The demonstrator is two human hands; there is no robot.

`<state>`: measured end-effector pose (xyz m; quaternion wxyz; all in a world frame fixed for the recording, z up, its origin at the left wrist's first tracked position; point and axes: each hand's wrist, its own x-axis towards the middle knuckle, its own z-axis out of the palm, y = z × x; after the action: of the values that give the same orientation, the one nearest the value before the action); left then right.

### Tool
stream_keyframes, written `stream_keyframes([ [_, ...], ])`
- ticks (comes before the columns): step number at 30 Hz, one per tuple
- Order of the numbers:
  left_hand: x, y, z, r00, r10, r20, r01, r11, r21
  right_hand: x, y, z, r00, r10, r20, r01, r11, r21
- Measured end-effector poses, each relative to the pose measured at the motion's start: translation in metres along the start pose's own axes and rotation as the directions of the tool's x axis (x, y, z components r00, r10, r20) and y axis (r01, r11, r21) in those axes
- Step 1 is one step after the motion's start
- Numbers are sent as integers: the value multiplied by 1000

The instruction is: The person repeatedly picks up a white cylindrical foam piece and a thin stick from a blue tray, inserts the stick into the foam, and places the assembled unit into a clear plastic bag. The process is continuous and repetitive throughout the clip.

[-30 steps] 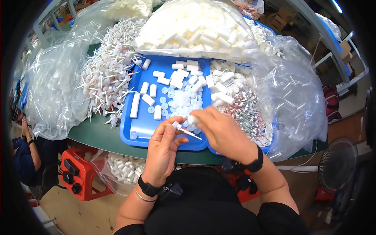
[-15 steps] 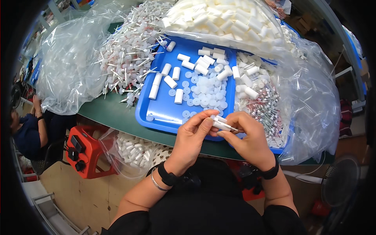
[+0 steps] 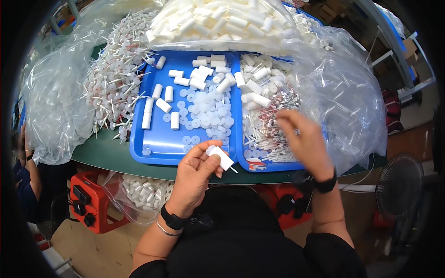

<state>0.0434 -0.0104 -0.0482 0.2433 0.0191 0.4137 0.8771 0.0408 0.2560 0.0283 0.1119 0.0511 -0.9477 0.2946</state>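
Observation:
My left hand (image 3: 199,164), near the front edge of the blue tray (image 3: 174,155), pinches a white plastic cylinder (image 3: 221,157) between thumb and fingers. A thin white rod sticks out of its lower right end, and part of the cylinder is hidden by the fingers. Over the right-hand tray, my right hand (image 3: 303,141) reaches with fingers stretched out and apart towards a pile of small thin-stemmed parts (image 3: 278,104). Nothing shows in it. In the blue tray lie loose white cylinders (image 3: 174,120) and translucent round discs (image 3: 208,109).
A big clear bag of white cylinders (image 3: 222,23) stands at the back. Discs on stems are heaped at the left (image 3: 116,69), beside crumpled plastic (image 3: 55,102). More plastic sheeting (image 3: 343,92) covers the right. Below are a red stool (image 3: 99,199) and a fan (image 3: 399,185).
My right hand has left the white cylinder and moved right, over the pile of small parts. My left hand keeps the cylinder, now lower left of where it was. The whole view has shifted.

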Motion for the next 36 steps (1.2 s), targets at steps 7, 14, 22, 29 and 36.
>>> stream_keyframes([
  [7, -1, -5, 24, 974, -200, 109, 209, 974, -87, 50, 20, -5, 969, -239, 57, 246, 947, -208],
  [14, -4, -3, 16, 967, -236, 94, 242, 968, -68, 84, 45, 22, 895, -379, 234, 445, 743, -500],
  [22, 0, -3, 9, 990, -140, 6, 140, 983, -123, 87, 38, 7, 921, -290, 259, 370, 861, -350],
  [29, 5, 10, 7, 998, -41, -39, 34, 987, -160, 62, 0, -24, 996, -87, 26, 84, 993, 80],
  [36, 6, 7, 24, 999, -40, -33, 28, 957, -288, -20, -34, 28, 954, -83, 289, -110, 800, 590],
])
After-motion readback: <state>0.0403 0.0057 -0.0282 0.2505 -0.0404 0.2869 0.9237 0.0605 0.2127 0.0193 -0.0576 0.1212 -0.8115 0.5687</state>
